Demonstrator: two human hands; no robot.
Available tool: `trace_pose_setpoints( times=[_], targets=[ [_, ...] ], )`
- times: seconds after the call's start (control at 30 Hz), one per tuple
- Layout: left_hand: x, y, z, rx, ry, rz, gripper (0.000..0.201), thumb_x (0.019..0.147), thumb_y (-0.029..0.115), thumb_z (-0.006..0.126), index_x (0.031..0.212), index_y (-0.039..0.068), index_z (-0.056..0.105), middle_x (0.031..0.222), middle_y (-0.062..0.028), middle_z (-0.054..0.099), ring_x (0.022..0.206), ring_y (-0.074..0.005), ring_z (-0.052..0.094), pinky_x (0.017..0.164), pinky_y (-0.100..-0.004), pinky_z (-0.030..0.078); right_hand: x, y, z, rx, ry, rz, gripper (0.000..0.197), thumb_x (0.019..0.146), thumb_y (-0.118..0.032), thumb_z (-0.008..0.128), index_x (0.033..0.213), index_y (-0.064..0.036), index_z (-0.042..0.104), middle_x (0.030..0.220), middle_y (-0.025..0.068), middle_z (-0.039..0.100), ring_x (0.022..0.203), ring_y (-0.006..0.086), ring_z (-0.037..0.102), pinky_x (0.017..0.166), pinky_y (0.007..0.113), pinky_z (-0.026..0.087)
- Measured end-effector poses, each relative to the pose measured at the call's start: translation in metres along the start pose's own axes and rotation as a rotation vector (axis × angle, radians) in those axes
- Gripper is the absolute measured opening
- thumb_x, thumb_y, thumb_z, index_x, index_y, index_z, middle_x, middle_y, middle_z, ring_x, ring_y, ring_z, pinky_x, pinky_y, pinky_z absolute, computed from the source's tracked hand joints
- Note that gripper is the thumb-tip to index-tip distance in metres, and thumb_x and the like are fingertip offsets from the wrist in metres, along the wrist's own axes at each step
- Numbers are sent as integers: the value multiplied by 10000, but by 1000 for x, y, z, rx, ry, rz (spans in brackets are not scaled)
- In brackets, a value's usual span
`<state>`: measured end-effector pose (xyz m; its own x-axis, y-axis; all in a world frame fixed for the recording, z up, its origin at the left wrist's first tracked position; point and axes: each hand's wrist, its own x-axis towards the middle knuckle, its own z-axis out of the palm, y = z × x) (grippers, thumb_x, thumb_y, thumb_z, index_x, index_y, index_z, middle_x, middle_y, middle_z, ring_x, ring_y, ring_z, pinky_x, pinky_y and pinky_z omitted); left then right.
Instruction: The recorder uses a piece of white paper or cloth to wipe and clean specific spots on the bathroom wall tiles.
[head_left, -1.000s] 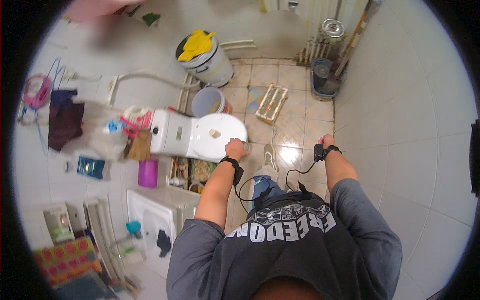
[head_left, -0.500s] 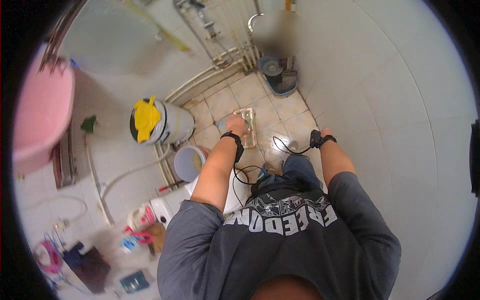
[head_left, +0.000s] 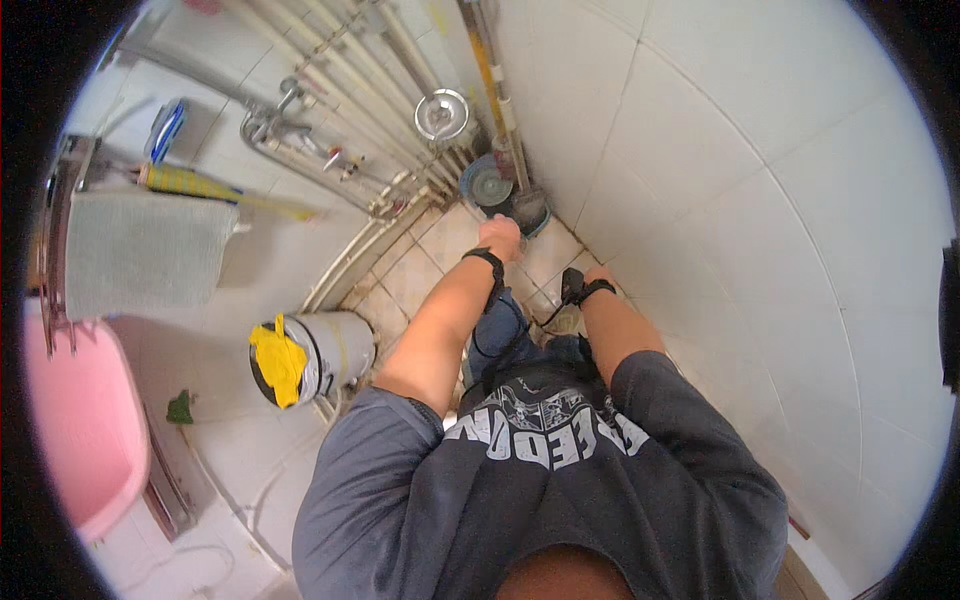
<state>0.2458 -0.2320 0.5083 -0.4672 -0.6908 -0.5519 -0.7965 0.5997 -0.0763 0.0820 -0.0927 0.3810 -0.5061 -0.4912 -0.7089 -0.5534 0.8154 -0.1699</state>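
Observation:
My left hand [head_left: 500, 236] reaches far forward and down to the near edge of a blue plastic basin [head_left: 543, 220] in the floor corner. Its fingers look curled, but what they hold, if anything, does not show clearly. Inside the basin are a round greyish-green dish [head_left: 490, 187] and a dark grey block-like thing [head_left: 529, 208]. My right hand [head_left: 598, 274] is low by the tiled wall, largely hidden behind the black device on its wrist, so its fingers cannot be read.
Left of my arm stands a white bucket [head_left: 345, 350] with a yellow cloth [head_left: 278, 362] on its lid. Pale pipes [head_left: 345, 60] and a round metal shower head [head_left: 441, 114] are at the back. A pink tub [head_left: 85, 430] and grey-green cloth [head_left: 145, 250] are far left.
My left hand has moved from the pale rectangular tray on the floor forward to the blue basin. The view has shifted, and the tray no longer shows.

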Motion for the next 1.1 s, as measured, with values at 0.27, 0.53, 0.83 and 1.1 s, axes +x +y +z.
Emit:
trace_pose_setpoints(
  times=[0.27,0.53,0.83,1.1],
  targets=[
    [54,47,-34,174,-92,310,503,584,323,716,987,65,562,1038,-118,497,935,-228,518,740,-328,438,14,-34,1,75,68,114,175,763,-67,445,841,-3,588,835,148,586,723,250,548,620,344,441],
    [92,77,11,466,-14,779,434,604,230,700,936,-6,550,990,-135,515,877,-231,533,701,-324,441,-17,-6,37,348,55,393,176,766,-74,449,850,-13,590,857,145,588,747,252,555,635,339,446],
    [84,104,60,493,10,927,337,592,128,677,875,1,547,937,-153,503,862,-243,530,681,-322,429,-108,12,49,769,120,714,193,759,-188,462,900,-72,525,836,174,577,786,301,572,616,381,459],
    [140,161,216,566,61,1140,261,679,102,588,917,17,526,920,-121,493,820,-206,536,651,-292,440,-47,108,229,1076,106,991,300,807,-217,370,910,-2,552,847,153,599,795,295,577,638,380,451]
  ],
)
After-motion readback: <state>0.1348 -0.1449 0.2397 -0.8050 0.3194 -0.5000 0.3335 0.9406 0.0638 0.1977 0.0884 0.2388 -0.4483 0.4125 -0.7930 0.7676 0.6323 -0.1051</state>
